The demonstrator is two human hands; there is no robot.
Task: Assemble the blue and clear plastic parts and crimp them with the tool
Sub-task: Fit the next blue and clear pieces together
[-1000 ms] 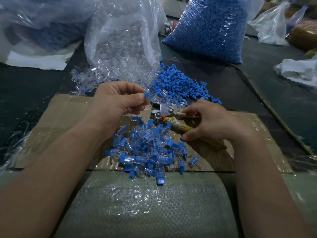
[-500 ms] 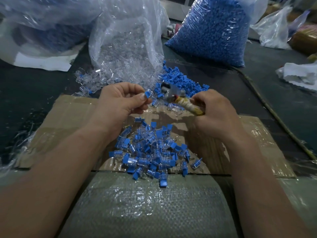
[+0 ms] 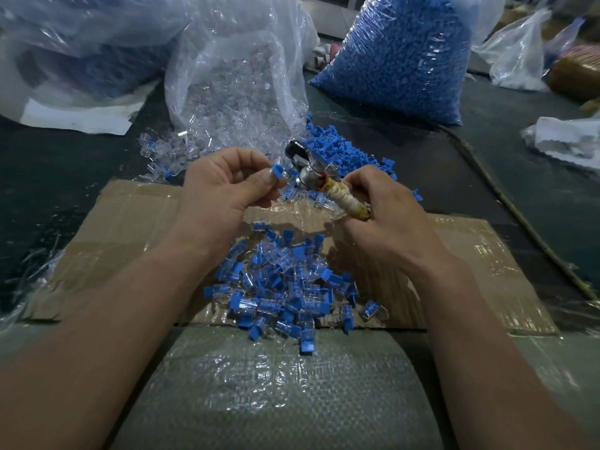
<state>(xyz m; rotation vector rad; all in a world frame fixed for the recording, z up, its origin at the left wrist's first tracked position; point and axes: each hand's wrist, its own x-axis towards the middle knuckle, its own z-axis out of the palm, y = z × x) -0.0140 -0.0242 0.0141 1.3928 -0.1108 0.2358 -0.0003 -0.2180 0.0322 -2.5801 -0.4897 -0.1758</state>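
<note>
My left hand pinches a blue part; my right hand grips the crimping tool beside it

The crimp tool has a bright, polished metal head. Its handle is wound in yellowish wrapping that looks like cloth, rough and matt. At 9 o'clock of the head, the blue cap is smooth, matt plastic. The pile of assembled parts mixes glossy clear plastic with matt blue plastic. Under it the brown cardboard is matt, with shiny tape strips. At 6 o'clock a woven sack looks coarse under glossy film. At 12 o'clock the clear bag is thin, crinkled, glossy plastic, as is the bag of blue pieces at 1 o'clock. The counter is dark and matt.
</note>
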